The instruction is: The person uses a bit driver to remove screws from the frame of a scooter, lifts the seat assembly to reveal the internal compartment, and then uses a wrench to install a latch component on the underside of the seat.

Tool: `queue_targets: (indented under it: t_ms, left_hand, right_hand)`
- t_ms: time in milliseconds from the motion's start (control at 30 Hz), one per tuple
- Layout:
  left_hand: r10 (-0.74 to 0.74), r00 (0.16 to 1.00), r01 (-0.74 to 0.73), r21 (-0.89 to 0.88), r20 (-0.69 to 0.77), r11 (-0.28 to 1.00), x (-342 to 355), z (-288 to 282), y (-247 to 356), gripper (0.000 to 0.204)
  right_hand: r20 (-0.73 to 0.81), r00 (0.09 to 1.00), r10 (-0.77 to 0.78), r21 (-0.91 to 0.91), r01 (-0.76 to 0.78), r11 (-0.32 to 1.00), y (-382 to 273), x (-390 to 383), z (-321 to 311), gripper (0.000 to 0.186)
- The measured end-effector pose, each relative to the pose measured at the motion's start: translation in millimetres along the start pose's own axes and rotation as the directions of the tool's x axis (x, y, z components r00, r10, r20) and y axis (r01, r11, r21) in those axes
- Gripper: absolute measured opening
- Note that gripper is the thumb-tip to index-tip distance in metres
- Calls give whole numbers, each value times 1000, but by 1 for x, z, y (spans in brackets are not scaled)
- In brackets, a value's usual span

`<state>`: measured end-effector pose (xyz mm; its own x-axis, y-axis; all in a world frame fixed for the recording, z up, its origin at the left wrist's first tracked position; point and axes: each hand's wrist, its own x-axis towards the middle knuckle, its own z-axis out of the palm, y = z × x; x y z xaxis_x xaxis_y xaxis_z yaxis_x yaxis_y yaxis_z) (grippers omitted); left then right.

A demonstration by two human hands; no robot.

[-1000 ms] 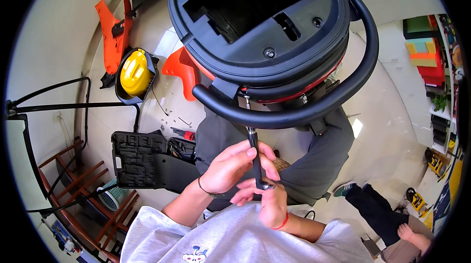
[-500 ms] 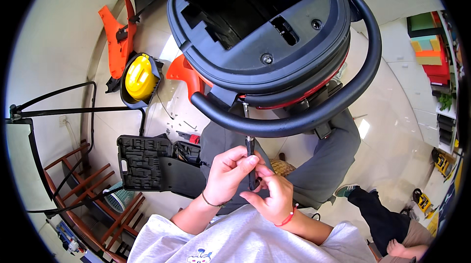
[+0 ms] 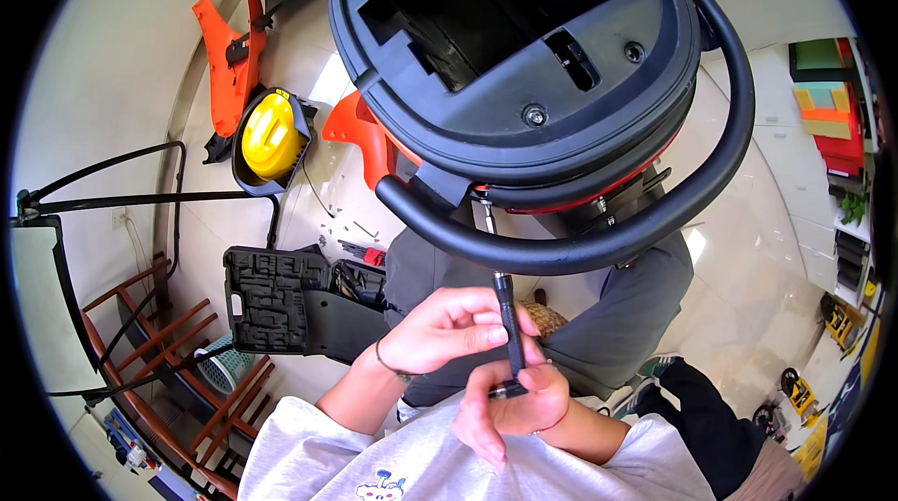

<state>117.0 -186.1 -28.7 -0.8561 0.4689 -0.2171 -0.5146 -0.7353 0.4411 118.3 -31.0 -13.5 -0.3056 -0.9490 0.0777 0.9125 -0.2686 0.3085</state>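
My left hand (image 3: 456,329) is closed round the black handle of a long driver (image 3: 511,319), thumb against its side. My right hand (image 3: 524,404) curls round the driver's lower end, where a short black piece juts sideways. The driver's silver shaft rises behind a thick black curved grab rail (image 3: 580,253), and its tip meets the underside of a large black rounded body (image 3: 496,141), which looks like a scooter's seat base. The exact fastener at the tip is hidden. On top of the body are a deep opening and two bolts in round recesses.
On the floor to the left lie an opened black tool case (image 3: 271,300), a yellow helmet (image 3: 271,136) in a black tub, and orange panels (image 3: 220,61). Wooden chair frames (image 3: 187,379) and a black metal frame (image 3: 150,206) stand further left. Another person's dark-trousered leg (image 3: 702,426) is at lower right.
My right hand has moved lower and turned, fingers now pointing down and left. The driver's handle tilts more, with its lower end to the right. The whole view has shifted slightly.
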Motion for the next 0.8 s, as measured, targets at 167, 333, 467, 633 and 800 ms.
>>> queue_targets:
  t_ms: [167,333,467,633,800]
  left_hand:
    - [-59,989,42,-123,-135,992,0,-11,-14,20]
    - [41,990,-34,57,-139,998,2,-12,-15,17]
    - [28,999,-26,-43,41,999,6,-4,1,24]
    - [12,1000,-12,60,-14,998,-1,-8,-7,25]
    - [23,963,39,222,-270,974,-4,6,-4,24]
  right_hand:
    - [-443,846,-298,-668,-89,739,4,-13,4,46]
    - [-465,837,-288,-697,-146,702,1,-27,2,49]
    - [-96,992,-77,142,90,986,21,-3,10,47]
    - [-221,964,-145,-109,124,986,19,-15,-8,49]
    - [-308,773,-555,-927,-111,359,10,-32,9,26]
